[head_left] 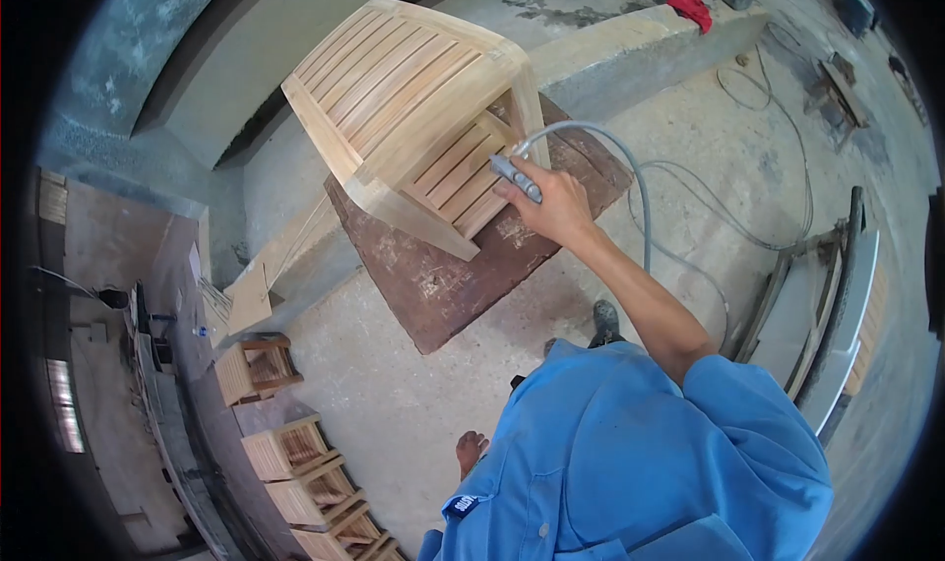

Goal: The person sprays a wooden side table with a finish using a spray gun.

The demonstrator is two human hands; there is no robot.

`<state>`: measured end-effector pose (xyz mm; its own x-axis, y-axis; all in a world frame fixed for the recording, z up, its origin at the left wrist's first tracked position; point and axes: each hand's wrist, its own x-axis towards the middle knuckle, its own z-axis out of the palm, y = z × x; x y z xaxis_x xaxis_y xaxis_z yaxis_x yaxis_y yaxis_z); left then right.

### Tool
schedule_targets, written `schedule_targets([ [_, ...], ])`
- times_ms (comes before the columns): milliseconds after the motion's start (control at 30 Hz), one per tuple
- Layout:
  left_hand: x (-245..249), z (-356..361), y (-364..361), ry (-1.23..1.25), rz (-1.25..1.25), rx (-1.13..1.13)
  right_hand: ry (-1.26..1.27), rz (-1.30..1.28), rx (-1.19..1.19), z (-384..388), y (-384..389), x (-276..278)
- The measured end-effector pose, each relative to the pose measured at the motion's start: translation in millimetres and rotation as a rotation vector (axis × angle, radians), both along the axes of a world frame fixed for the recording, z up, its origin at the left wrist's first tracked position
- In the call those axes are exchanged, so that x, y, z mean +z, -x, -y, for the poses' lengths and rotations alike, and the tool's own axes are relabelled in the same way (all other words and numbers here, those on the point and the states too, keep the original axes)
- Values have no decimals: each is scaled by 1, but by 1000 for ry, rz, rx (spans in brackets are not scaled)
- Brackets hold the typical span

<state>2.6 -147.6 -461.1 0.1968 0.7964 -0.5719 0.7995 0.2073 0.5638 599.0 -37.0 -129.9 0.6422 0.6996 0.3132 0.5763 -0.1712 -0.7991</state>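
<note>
My right hand is closed around a grey air gun with a hose joined to it. The gun is held close to the lower slats of a pale wooden slatted stool. This stool has a slatted top and a lower slatted shelf, and it stands on a brown board. My left hand hangs low beside my blue shirt, away from the stool. Its fingers look loosely bent, with nothing visible in them; part of the hand is hidden.
The grey hose loops right and trails over the concrete floor. Several small slatted wooden stools stand in a row at lower left. A low concrete ledge runs behind, with a red cloth on it. A framed panel leans at right.
</note>
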Motion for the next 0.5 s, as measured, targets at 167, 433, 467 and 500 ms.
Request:
schedule_targets([
  [167,96,-56,-56,184,315,555,-31,-10,-69,-23,1,3],
  [433,105,-51,-38,226,359,675,-71,-92,80,-45,31,-2],
  [467,99,-47,-37,260,378,706,-72,-93,84,-46,34,-4],
  [500,99,-44,-41,261,361,677,-55,-98,96,-48,35,-6],
])
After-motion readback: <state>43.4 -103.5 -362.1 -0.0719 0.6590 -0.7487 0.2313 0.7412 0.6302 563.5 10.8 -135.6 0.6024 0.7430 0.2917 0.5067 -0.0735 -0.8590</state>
